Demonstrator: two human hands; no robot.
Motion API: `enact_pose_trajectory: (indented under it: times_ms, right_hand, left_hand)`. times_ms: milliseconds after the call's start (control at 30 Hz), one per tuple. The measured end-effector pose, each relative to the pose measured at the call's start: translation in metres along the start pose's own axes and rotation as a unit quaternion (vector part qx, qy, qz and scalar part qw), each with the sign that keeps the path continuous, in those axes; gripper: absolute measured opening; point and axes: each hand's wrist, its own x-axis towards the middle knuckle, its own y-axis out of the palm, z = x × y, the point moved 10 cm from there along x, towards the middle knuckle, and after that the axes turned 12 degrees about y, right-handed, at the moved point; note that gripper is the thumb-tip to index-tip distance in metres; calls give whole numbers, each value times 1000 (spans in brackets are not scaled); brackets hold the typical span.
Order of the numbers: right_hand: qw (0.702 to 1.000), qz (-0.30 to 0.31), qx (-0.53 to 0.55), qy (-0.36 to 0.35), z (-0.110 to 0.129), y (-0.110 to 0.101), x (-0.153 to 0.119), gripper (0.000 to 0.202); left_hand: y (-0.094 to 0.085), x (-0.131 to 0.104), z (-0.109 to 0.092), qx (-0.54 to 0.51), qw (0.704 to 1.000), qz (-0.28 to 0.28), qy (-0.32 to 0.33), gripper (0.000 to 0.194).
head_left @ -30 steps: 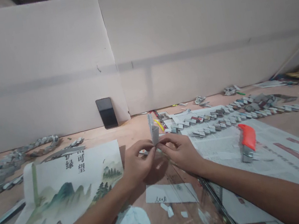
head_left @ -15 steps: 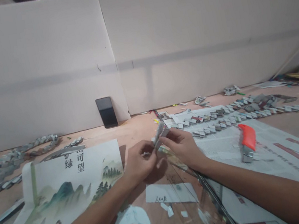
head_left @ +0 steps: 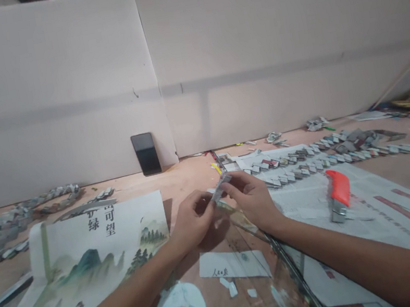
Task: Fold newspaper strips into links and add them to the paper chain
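Note:
A small folded strip of newspaper (head_left: 219, 189) is pinched between both hands above the middle of the table. My left hand (head_left: 192, 216) holds its lower left end with thumb and fingers closed. My right hand (head_left: 250, 196) grips the upper right end, the thumb lying along its face. Below the hands lies a loose white paper slip (head_left: 233, 265) with handwritten characters. Just right of my right hand, chains of folded paper links (head_left: 284, 177) rest on newspaper sheets.
A printed landscape poster (head_left: 102, 267) lies at left, near more folded paper chains (head_left: 15, 224). A phone (head_left: 146, 154) leans against the white board (head_left: 59, 94). An orange-red handled cutter (head_left: 339, 190) rests on newspaper (head_left: 374, 213) at right. Paper scraps (head_left: 232, 289) lie in front.
The newspaper strip now looks flatter and narrower, its raised flap pressed down. My right fingers have closed in over its upper end. Both arms have stayed nearly in place.

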Motion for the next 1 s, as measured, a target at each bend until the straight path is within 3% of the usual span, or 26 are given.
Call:
enact_pose_trajectory:
  times_ms: [133, 300, 533, 667, 833, 1000]
  right_hand:
    - [999, -4, 29, 16, 0, -1, 0, 21]
    - [998, -2, 41, 52, -3, -3, 2, 34]
    - [996, 6, 22, 87, -18, -7, 12, 26]
    - [995, 35, -38, 79, -21, -9, 19, 23]
    - [978, 117, -164, 51, -20, -4, 24, 18]
    - [955, 152, -248, 63, -24, 0, 24, 16]
  left_hand:
    - [2, -4, 7, -78, 996, -18, -47, 13]
    - [-8, -5, 13, -59, 994, -66, -71, 16]
    - [-13, -5, 38, -160, 970, -94, -153, 23]
    - [-16, -4, 42, -142, 975, -87, -149, 23]
    - [-17, -2, 35, -85, 988, -72, -111, 22]
    - [-25, -3, 35, -97, 981, -109, -130, 25]
